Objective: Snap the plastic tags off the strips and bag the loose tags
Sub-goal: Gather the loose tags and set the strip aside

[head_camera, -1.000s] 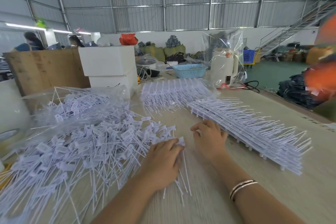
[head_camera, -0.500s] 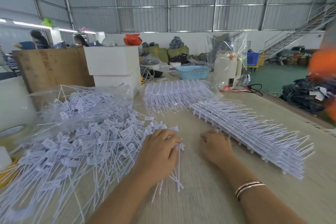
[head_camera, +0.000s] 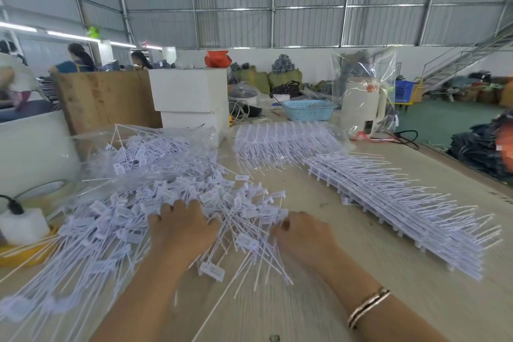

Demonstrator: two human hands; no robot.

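White plastic is what I see most of: the heap of loose tags [head_camera: 144,211] sprawls across the counter [head_camera: 319,300] from about nine o'clock to the middle of my view, and both hands sit at its near right edge. My left hand [head_camera: 183,226] lies palm down on top of the heap, fingers bent and dug into the tags, with thin white tails fanning out from under it toward six o'clock; I cannot tell whether it grips any of them or only presses on them. My right hand [head_camera: 304,237] is just beside it, toward three o'clock, its fingers curled inward against the tails at the fringe of the heap; whether anything is pinched inside that curl is hidden from me. A bracelet [head_camera: 367,307] rings the right wrist. The two hands are near each other but apart, with a few tags lying between them. The strips [head_camera: 397,208], stacked with their tags still attached, run in a long row from roughly one o'clock down to four o'clock, well apart from the right hand. A second fan of strips [head_camera: 280,144] lies at twelve o'clock. At eleven o'clock, a clear plastic bag [head_camera: 155,147] holding more tags rests against the far side of the heap.
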